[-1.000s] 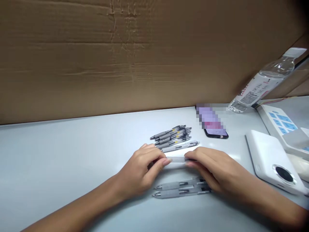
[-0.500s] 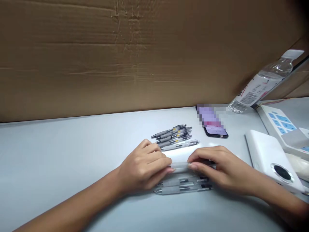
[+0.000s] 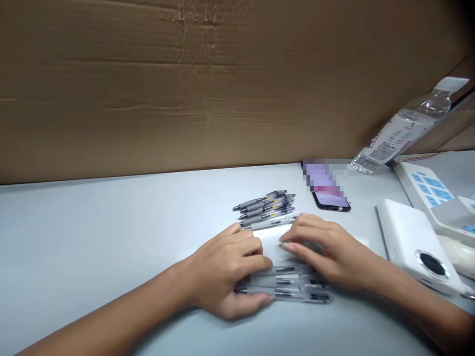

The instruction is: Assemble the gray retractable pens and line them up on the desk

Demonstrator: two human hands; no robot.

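Note:
Three clear pens [image 3: 285, 282] lie side by side on the pale table, their ends partly hidden by my hands. My left hand [image 3: 232, 272] spans their left ends, the index finger at the top pen and the thumb along the bottom one. Over the right part of these pens hovers my right hand [image 3: 326, 249], its thumb and index fingertips close together with nothing visible between them. Just beyond, a clear pen with a whitish grip [image 3: 272, 223] lies below several grey-grip pens [image 3: 265, 205] with yellow marks.
A phone [image 3: 326, 188] with a lit screen lies behind my right hand. At the right are a white device with a round black window [image 3: 415, 237] and a white panel with blue keys [image 3: 430, 188]. A water bottle [image 3: 404, 126] leans near the cardboard wall [image 3: 148, 89].
The clear pen held between both hands has come down beside the other two. My left hand has opened wider around the group, and my right fingertips have moved slightly left and up.

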